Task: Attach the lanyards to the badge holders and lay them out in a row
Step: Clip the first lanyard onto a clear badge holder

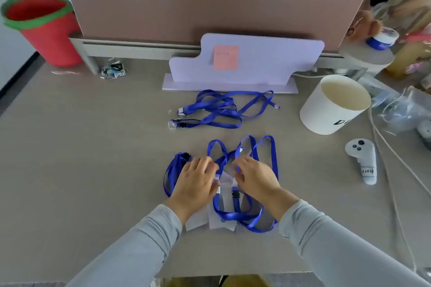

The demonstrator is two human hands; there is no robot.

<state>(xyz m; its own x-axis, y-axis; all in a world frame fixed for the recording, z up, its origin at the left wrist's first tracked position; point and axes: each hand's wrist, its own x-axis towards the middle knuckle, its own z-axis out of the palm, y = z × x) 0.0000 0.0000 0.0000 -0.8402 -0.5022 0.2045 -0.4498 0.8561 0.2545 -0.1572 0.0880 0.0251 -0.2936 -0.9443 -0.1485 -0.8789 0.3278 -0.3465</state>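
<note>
Lanyards (235,215), blue, tangled at lower centre of the frame, draped over clear badge holders (221,225) on the desk (93,147). Left hand (196,184) palm down on the straps, fingers bent; right hand (255,182) beside it, fingertips on a strap. Pinching or merely resting: cannot tell. Spare bunch (217,109) of blue straps above centre, near white tub (326,112) at right.
</note>
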